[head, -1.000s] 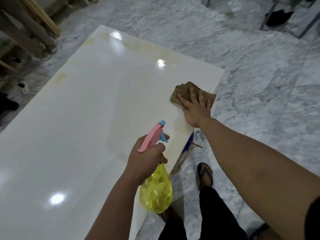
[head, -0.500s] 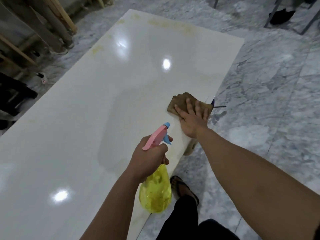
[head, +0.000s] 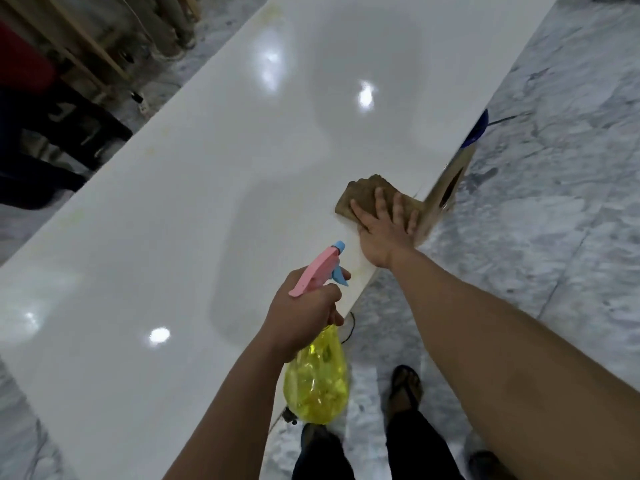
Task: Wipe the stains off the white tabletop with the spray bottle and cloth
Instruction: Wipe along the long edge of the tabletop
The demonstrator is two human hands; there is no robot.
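Sliding nearer along the right edge, the right hand [head: 382, 230] presses flat, fingers spread, on the brown cloth [head: 363, 195] against the white worktop [head: 173, 220], left hand [head: 304, 317] wrapped around the yellow spray bottle [head: 317, 382], so wiping looks underway.

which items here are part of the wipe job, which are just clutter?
In the job:
white tabletop
brown cloth, under the right hand
spray bottle, held in the left hand

Just lying about:
wooden frames on the floor, far left
blue object past the table's right edge
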